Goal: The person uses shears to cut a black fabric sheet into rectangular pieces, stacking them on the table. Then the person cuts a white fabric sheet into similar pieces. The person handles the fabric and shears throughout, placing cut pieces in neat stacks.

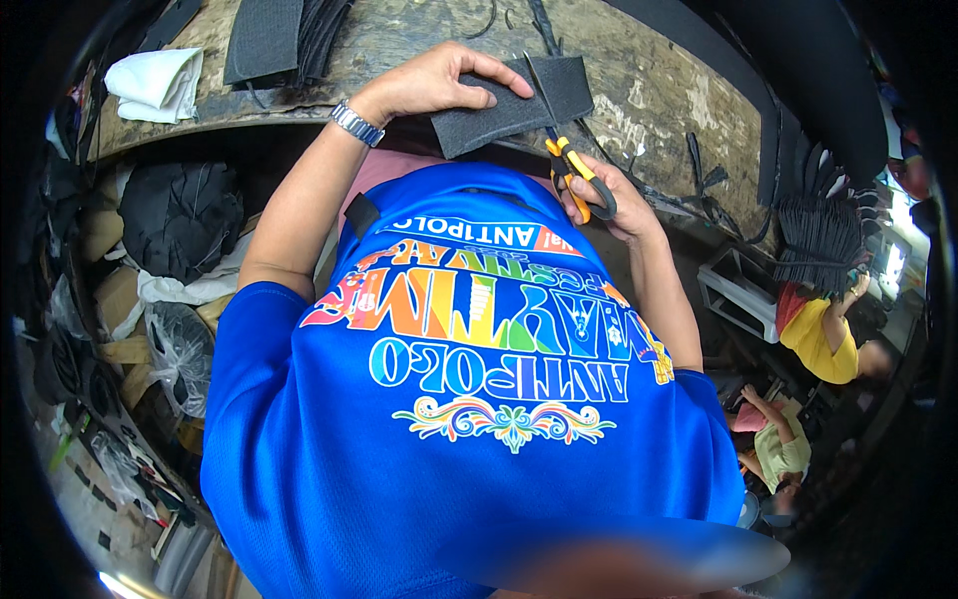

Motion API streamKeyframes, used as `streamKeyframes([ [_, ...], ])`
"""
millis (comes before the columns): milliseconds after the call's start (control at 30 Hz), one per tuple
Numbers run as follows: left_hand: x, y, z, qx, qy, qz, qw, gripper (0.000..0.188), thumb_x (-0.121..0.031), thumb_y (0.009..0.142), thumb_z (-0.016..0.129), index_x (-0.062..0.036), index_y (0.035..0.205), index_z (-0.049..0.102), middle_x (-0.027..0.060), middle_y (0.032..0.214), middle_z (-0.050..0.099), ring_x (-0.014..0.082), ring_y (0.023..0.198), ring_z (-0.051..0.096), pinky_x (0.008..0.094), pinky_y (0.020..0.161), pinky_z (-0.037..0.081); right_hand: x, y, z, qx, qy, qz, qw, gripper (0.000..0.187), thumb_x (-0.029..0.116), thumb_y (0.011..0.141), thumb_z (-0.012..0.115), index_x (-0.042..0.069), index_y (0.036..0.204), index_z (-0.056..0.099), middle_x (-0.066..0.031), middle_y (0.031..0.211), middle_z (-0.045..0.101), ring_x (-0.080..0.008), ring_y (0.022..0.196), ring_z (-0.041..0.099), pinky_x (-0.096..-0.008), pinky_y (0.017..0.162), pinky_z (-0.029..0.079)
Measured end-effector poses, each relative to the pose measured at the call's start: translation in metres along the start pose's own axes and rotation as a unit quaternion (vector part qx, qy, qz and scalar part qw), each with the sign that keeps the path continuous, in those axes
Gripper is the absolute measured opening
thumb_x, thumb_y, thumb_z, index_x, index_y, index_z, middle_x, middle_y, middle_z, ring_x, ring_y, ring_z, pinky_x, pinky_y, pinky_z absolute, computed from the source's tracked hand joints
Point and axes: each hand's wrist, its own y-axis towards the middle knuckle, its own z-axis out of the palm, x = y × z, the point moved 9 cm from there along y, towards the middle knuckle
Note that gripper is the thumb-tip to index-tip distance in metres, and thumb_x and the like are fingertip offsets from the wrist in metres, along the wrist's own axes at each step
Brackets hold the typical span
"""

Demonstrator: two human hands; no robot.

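Observation:
A dark grey, ribbed sheet piece (489, 122) lies at the front edge of the worn wooden table. My left hand (439, 82), with a metal watch at the wrist, holds it from the left; thumb and forefinger rest on top, while the other fingers are mostly hidden. In my right hand (611, 195) is a pair of scissors (562, 150) with yellow and black handles, fingers wrapped through the loops. Their blades point away from me and lie across the right part of the sheet, close to my left forefinger tip.
Stacked dark sheet pieces (267, 42) and a folded white cloth (158, 82) lie at the table's (659, 85) left. Dark scraps (704, 170) and a hanging bundle of black strips (820, 235) are at right. Two people sit farther right, beyond a grey crate (738, 290).

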Motion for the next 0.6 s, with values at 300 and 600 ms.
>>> streamKeyframes([
  [300, -0.015, -0.004, -0.017, -0.080, 0.032, 0.032, 0.996, 0.040, -0.009, 0.085, 0.069, -0.0075, 0.125, 0.066, 0.0062, 0.122, 0.064, 0.0153, 0.114, 0.057, 0.0289, 0.101, 0.043, 0.001, 0.007, 0.002, -0.082, 0.044, -0.008, 0.996, 0.022, 0.023, 0.091, 0.071, 0.006, 0.097, 0.058, -0.0008, 0.067, 0.059, -0.0049, 0.053, 0.053, -0.0181, 0.047, 0.040],
  [600, -0.026, -0.003, -0.034, -0.355, -0.030, 0.070, 0.932, 0.039, -0.012, 0.082, 0.077, -0.0069, 0.120, 0.069, 0.0066, 0.111, 0.071, 0.0115, 0.102, 0.063, 0.0270, 0.091, 0.050, 0.027, 0.010, 0.032, -0.061, 0.106, -0.102, 0.987, 0.038, 0.034, 0.094, 0.065, 0.001, 0.110, 0.055, -0.0065, 0.083, 0.060, -0.0110, 0.072, 0.057, -0.0234, 0.068, 0.047],
])
